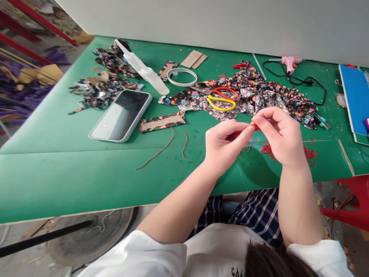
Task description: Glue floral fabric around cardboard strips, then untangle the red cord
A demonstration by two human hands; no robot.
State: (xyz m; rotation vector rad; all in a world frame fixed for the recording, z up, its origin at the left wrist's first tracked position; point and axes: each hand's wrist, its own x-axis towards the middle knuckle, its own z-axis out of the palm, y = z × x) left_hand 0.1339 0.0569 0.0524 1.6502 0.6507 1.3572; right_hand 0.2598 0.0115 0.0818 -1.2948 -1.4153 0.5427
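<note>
My left hand and my right hand meet above the table, fingertips pinched close together on red cord. Most of the held cord is hidden by my fingers, and a loose strand hangs below them. Under my right hand lies a tangled pile of red cord. Just beyond the hands spreads crumpled black floral fabric, with scissors with red and yellow handles resting on it. Left of my hands lies a fabric-wrapped cardboard strip, with cut cord pieces near it.
A phone lies at left, beside bunched floral fabric and a white plastic strip. A tape roll and cardboard pieces sit farther back. A pink glue gun with black cable and a blue board are at right.
</note>
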